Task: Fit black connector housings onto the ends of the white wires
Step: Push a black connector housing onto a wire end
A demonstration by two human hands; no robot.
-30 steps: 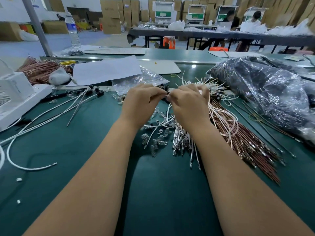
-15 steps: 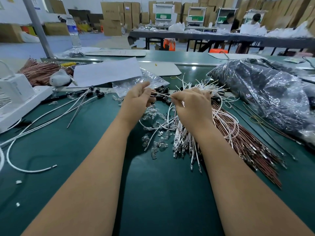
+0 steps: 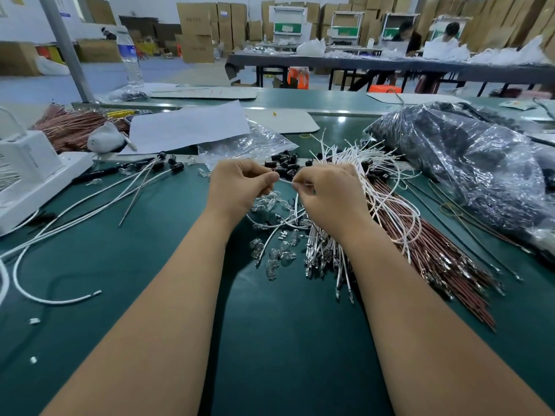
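You are working in bright, even overhead light, with only soft shadows under your forearms on the green bench [image 3: 285, 340]. Glare flashes off the black plastic bag [image 3: 468, 163] far right. The wide lens bends the edges, and the far cardboard boxes [image 3: 195, 28] look soft.

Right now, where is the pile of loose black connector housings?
In the head view, the black housings lie on the green mat just beyond the hands, between the clear plastic bag on the left and the white wire bundle.
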